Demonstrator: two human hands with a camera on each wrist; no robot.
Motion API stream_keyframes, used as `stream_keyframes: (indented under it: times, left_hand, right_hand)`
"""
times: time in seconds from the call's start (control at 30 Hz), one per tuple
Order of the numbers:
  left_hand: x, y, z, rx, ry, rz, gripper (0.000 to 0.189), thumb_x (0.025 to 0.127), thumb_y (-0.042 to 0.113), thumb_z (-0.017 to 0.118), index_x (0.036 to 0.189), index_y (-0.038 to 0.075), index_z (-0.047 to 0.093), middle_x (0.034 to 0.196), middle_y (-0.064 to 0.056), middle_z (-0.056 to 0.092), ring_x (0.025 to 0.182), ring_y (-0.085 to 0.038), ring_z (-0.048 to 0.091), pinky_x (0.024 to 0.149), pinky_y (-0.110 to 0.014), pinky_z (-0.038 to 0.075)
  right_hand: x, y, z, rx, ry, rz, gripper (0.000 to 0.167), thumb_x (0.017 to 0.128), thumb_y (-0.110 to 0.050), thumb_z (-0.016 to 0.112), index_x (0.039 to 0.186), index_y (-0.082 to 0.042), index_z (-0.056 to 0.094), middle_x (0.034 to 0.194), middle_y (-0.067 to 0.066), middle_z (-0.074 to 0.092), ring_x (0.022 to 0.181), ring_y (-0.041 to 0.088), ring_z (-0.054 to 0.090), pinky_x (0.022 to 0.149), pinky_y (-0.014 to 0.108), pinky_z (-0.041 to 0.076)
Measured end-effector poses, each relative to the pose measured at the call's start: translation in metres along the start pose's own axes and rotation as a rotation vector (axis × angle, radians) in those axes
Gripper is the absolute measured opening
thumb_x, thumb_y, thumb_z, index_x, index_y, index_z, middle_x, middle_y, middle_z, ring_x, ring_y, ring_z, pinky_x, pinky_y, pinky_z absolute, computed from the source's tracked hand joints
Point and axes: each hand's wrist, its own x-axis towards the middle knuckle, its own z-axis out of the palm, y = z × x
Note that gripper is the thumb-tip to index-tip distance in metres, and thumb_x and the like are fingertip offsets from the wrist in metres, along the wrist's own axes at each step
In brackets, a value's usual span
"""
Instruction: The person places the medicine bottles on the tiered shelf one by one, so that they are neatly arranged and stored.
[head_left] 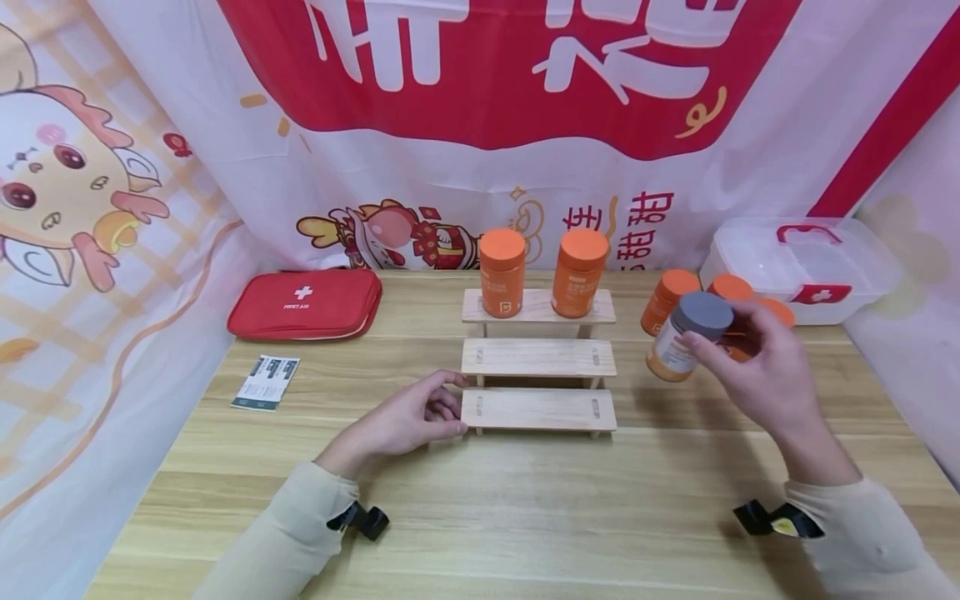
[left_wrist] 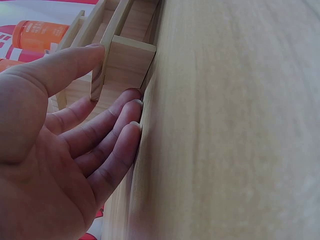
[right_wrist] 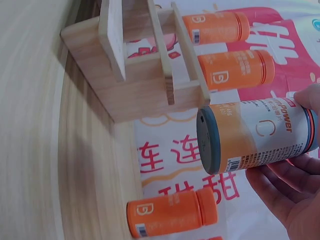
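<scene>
My right hand (head_left: pixel 765 375) grips a pill bottle (head_left: pixel 675 342) with a grey lid and an orange-and-white label. It is tilted and held off the table, right of a three-step wooden display rack (head_left: pixel 538 408). In the right wrist view the bottle (right_wrist: pixel 257 135) shows its printed label and dark base. At the rack's left end, my left hand (head_left: pixel 412 412) holds the lowest step, thumb at its front corner and index finger at its back corner. Two orange bottles, one on the left (head_left: pixel 502 275) and one on the right (head_left: pixel 579 275), stand on the top step.
Several orange bottles (head_left: pixel 670 300) stand behind my right hand, partly hidden by it. A clear first-aid box (head_left: pixel 795 258) is at the back right. On the left lie a red first-aid pouch (head_left: pixel 306 306) and a printed blister pack or card (head_left: pixel 266 382). Printed cloth hangs behind.
</scene>
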Motion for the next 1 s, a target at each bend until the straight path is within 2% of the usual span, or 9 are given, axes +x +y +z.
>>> stream_keyframes:
  times: [0.17, 0.53, 0.67, 0.77, 1.0]
  left_hand:
    - [0.000, 0.000, 0.001, -0.001, 0.002, 0.002, 0.054, 0.098, 0.014, 0.080, 0.145, 0.010, 0.052, 0.112, -0.007, 0.074, 0.101, -0.017, 0.070, 0.088, -0.027, 0.060]
    - [-0.001, 0.001, 0.000, -0.001, -0.001, -0.005, 0.055, 0.098, 0.015, 0.080, 0.146, 0.011, 0.052, 0.113, -0.007, 0.074, 0.102, -0.017, 0.070, 0.089, -0.028, 0.060]
    - [-0.001, 0.002, 0.000, 0.002, -0.004, -0.008, 0.056, 0.098, 0.015, 0.080, 0.146, 0.011, 0.052, 0.113, -0.007, 0.074, 0.102, -0.017, 0.070, 0.090, -0.029, 0.061]
    - [-0.001, 0.002, 0.000, 0.003, -0.003, -0.007, 0.055, 0.099, 0.016, 0.080, 0.146, 0.011, 0.052, 0.113, -0.007, 0.074, 0.102, -0.017, 0.070, 0.090, -0.029, 0.061]
    - [-0.001, 0.001, -0.001, 0.006, -0.003, -0.006, 0.055, 0.099, 0.016, 0.080, 0.146, 0.011, 0.052, 0.113, -0.007, 0.074, 0.102, -0.017, 0.070, 0.090, -0.030, 0.061]
  right_hand:
    - [-0.001, -0.009, 0.005, 0.016, 0.004, -0.050, 0.056, 0.096, -0.022, 0.084, 0.142, -0.002, 0.060, 0.133, 0.013, 0.065, 0.105, -0.003, 0.059, 0.087, 0.001, 0.048]
    - [0.000, -0.027, 0.016, 0.071, -0.046, -0.083, 0.060, 0.094, -0.020, 0.086, 0.145, -0.005, 0.059, 0.134, 0.015, 0.067, 0.106, -0.001, 0.060, 0.089, 0.001, 0.048]
    - [0.000, -0.035, 0.022, 0.100, -0.056, -0.105, 0.057, 0.093, -0.017, 0.087, 0.142, -0.004, 0.061, 0.129, 0.009, 0.069, 0.106, 0.000, 0.063, 0.092, 0.002, 0.049]
    - [0.001, -0.039, 0.027, 0.128, -0.065, -0.141, 0.053, 0.092, -0.012, 0.087, 0.138, -0.004, 0.063, 0.125, 0.007, 0.070, 0.106, 0.002, 0.065, 0.093, 0.003, 0.050]
    - [0.003, -0.048, 0.040, 0.168, -0.098, -0.228, 0.053, 0.088, -0.007, 0.088, 0.135, -0.001, 0.065, 0.122, 0.014, 0.073, 0.103, -0.001, 0.066, 0.093, 0.005, 0.052]
